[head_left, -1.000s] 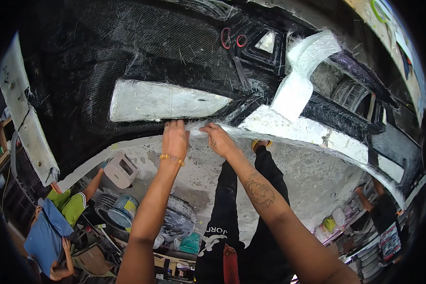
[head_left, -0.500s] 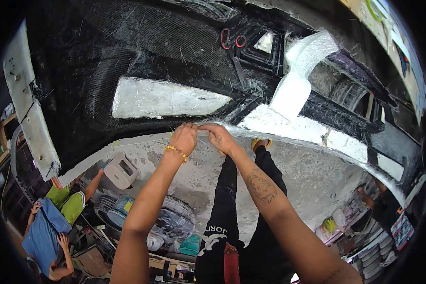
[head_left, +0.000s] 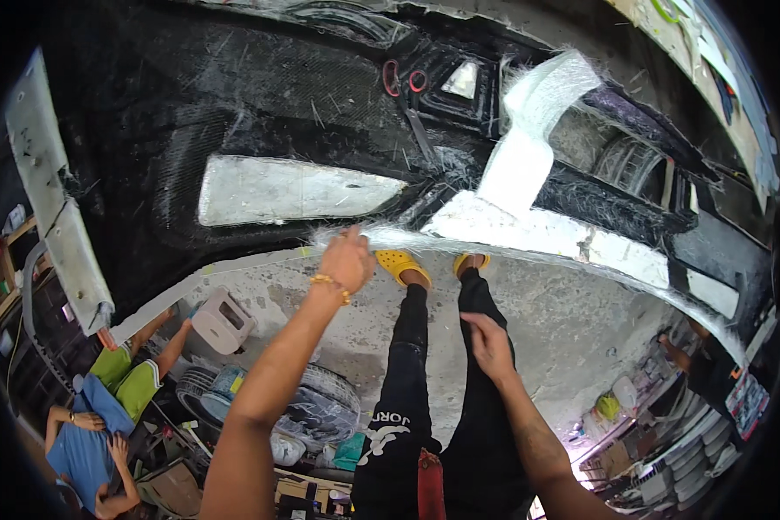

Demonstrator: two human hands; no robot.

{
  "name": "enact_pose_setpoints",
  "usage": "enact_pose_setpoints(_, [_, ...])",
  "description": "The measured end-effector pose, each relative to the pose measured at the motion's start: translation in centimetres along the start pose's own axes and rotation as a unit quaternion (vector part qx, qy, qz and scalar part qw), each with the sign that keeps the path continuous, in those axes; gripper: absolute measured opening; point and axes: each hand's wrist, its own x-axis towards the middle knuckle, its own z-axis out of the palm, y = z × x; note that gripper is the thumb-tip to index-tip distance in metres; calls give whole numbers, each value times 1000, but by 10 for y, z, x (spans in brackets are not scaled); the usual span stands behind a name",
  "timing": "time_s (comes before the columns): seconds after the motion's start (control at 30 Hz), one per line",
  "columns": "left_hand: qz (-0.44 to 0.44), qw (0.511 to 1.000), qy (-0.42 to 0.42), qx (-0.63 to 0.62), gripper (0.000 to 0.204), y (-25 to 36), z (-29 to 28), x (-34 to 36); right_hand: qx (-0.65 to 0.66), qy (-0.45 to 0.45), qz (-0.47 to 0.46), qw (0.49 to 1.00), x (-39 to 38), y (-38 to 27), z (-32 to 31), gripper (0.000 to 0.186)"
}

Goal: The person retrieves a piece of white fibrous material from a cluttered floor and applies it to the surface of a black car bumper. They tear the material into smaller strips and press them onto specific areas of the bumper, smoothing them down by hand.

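Observation:
My left hand is at the near rim of a large black moulded part. Its fingers are bent and pressed together on a thin whitish strip of fiberglass along that rim; the fingertips are partly hidden. Away from the part, my right hand hovers over my right leg, fingers loosely apart, nothing visible in it. Beyond the rim, a wide piece of white fiberglass mat drapes over the part. Scissors with red handles lie on the black surface.
A pale flanged panel stands up at the left. Below the rim are a beige stool, tyres and the concrete floor. A person in a blue garment is at lower left, another person at right.
My right hand has left the rim and moved down and right, toward my leg. My left hand stays at the rim. The view has shifted slightly, and my yellow clogs now show more.

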Motion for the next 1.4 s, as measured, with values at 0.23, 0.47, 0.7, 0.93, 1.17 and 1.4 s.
enact_pose_setpoints(0.23, [-51,996,33,63,31,6,-17,-7,-70,21,60,996,-47,11,-19,22])
enact_pose_setpoints(0.47, [-61,992,8,112,39,-13,-16,-15,-124,20,63,990,-39,7,-22,17])
enact_pose_setpoints(0.7, [27,992,84,-93,23,100,-35,45,63,73,174,980,-37,59,-56,22])
enact_pose_setpoints(0.93, [-67,923,241,-294,31,210,22,186,133,82,141,978,34,64,-103,23])
enact_pose_setpoints(1.17, [-124,915,250,-292,24,209,43,226,75,92,10,993,166,59,-182,23])
enact_pose_setpoints(1.4, [-154,886,277,-338,23,199,47,227,31,123,-10,992,298,75,-214,29])
